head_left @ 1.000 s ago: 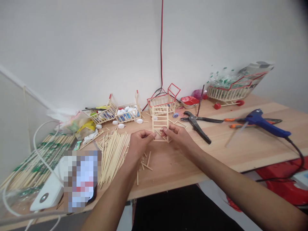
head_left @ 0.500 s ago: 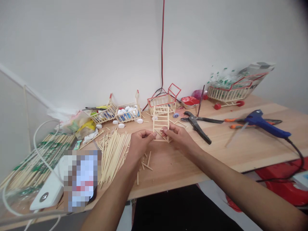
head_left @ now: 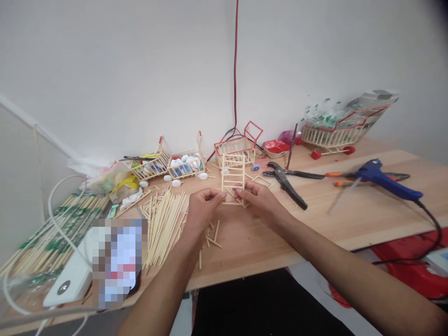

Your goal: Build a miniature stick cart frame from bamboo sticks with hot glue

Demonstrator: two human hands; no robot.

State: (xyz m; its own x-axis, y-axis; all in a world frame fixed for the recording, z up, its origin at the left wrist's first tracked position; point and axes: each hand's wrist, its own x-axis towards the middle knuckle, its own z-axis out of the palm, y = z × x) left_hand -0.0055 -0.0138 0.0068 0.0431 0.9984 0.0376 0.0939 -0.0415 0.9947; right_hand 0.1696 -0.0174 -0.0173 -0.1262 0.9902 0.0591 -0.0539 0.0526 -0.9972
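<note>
Holding a ladder-like frame (head_left: 233, 181) near the middle of the table (head_left: 297, 233), seen overlapping the red-rimmed basket (head_left: 238, 151) on the far side. Pinching its left side, toward the near end, between thumb and fingers of the left hand (head_left: 207, 203); pinching its right side in much the same way with the right hand (head_left: 258, 196). Impossible to make out whether touching the table or raised just off it, or whether gripping any loose piece in the right fingers too. Almost unchanged over the last second: no regrip, nothing visibly added, only a slight sway of the whole view. Judging by that, probably steadying or pressing rather than building further, with no visible gain in the work. Flanked at left by a pile of sticks (head_left: 166, 224) and, on the near side, by offcuts (head_left: 214, 241). Bordered at right by cutters (head_left: 289, 186) and, farther right, by a glue gun (head_left: 385, 180), both out of either hand. Backed at far right by a larger cart (head_left: 329, 137) with red wheels.
</note>
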